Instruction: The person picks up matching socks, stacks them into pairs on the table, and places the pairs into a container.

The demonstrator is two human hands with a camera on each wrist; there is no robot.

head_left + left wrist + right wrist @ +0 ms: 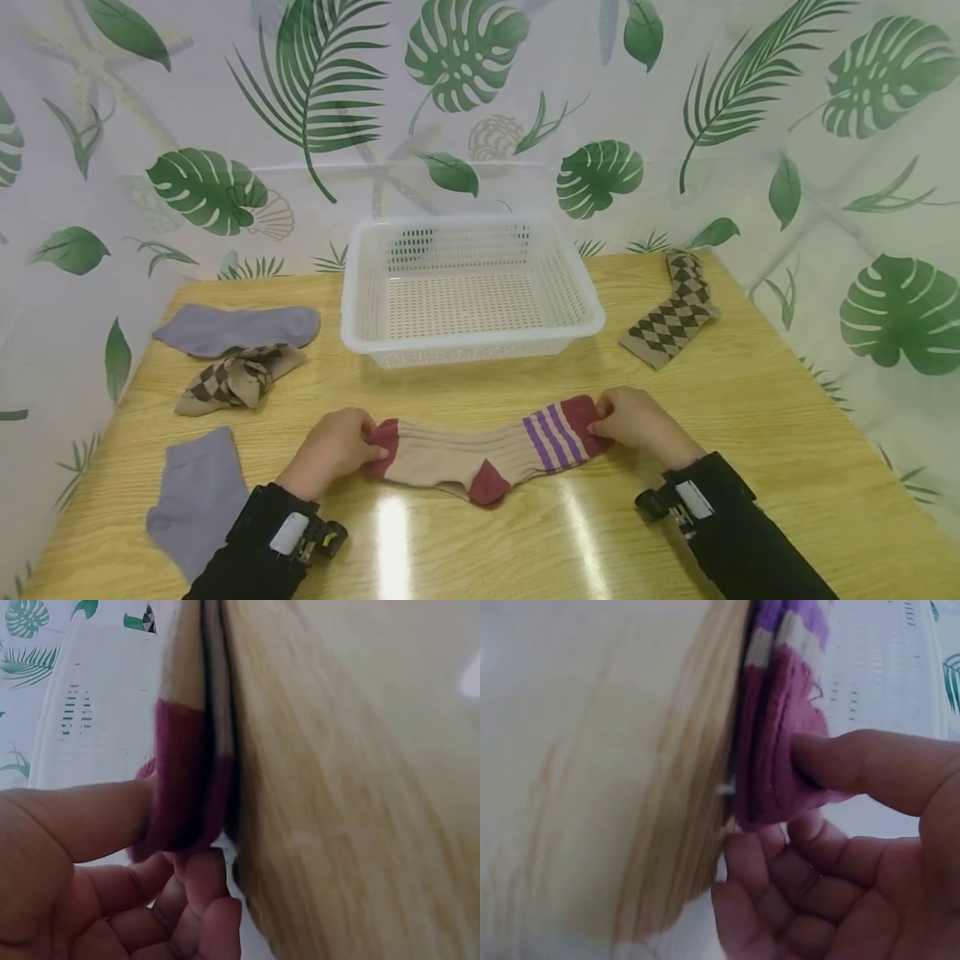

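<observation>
A pair of beige socks [457,454], one laid over the other, stretches sideways in front of the basket, with maroon toes, heels and cuffs and purple stripes by the cuffs. My left hand [337,450] pinches the maroon toe end [178,761] between thumb and fingers. At the opposite end, my right hand [637,425] holds the maroon cuffs [784,750], thumb on top and fingers beneath. In both wrist views the stacked knit layers show edge-on, close over the wooden table [750,467].
Behind the socks stands a white perforated plastic basket [472,343]. To the left lie a grey sock [247,327], a crumpled argyle sock [236,382] and another grey sock [197,492], partly behind my left sleeve. Another argyle sock [671,321] lies at the back right.
</observation>
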